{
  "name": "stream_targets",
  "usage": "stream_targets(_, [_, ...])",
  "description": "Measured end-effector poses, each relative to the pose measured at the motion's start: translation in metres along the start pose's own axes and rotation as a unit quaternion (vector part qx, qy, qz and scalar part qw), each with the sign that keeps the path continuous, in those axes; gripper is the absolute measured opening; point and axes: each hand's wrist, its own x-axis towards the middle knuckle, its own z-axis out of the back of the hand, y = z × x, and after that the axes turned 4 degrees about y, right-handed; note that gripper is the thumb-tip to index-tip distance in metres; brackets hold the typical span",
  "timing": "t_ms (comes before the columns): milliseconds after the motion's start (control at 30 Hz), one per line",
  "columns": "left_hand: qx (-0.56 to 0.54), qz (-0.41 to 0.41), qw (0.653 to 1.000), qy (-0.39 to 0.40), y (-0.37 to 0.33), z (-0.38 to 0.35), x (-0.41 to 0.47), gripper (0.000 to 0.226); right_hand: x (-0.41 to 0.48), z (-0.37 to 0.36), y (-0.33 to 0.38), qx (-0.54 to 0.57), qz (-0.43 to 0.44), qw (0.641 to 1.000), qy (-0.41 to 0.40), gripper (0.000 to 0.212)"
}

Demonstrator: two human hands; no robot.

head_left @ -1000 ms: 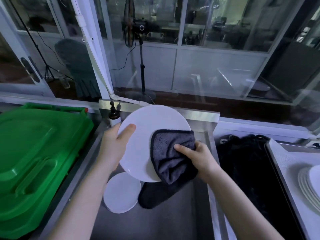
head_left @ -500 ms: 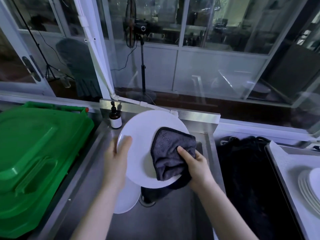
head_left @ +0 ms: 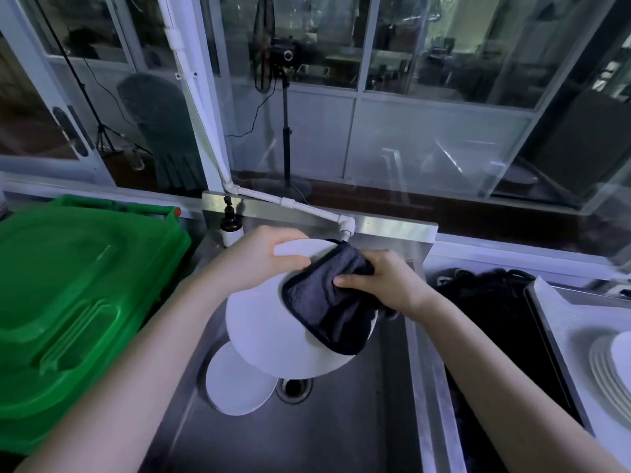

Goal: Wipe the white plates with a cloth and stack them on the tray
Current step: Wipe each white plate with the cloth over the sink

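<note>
Bin left; spare plate beside drain.

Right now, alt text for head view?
Over a sink, the left hand grips a plate by the rim while the right hand holds a dark cloth against it. A second plate lies in the sink. Stacked plates sit far right.

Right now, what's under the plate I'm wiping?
A second white plate lies in the sink, beside the drain. The held plate covers that plate's upper edge and part of the drain.
</note>
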Motion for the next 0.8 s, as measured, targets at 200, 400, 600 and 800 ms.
stream_targets(200, [-0.300, 0.072, 0.896, -0.320, 0.016, -0.026, -0.022, 0.020, -0.017, -0.019, -0.026, 0.281, -0.084, 0.939, -0.178, 0.011])
stream_targets(400, [-0.387, 0.128, 0.841, -0.356, -0.003, -0.084, -0.033, 0.033, -0.039, -0.056, -0.032, 0.554, -0.173, 0.795, -0.173, 0.038])
stream_targets(600, [-0.330, 0.091, 0.901, -0.267, 0.008, -0.053, -0.027, 0.021, -0.030, -0.009, -0.026, 0.383, -0.147, 0.902, -0.135, 0.028])
stream_targets(800, [-0.049, -0.004, 0.999, -0.020, -0.005, -0.019, -0.005, 0.030, -0.009, 0.024, 0.003, -0.047, -0.009, 0.999, 0.015, 0.026])
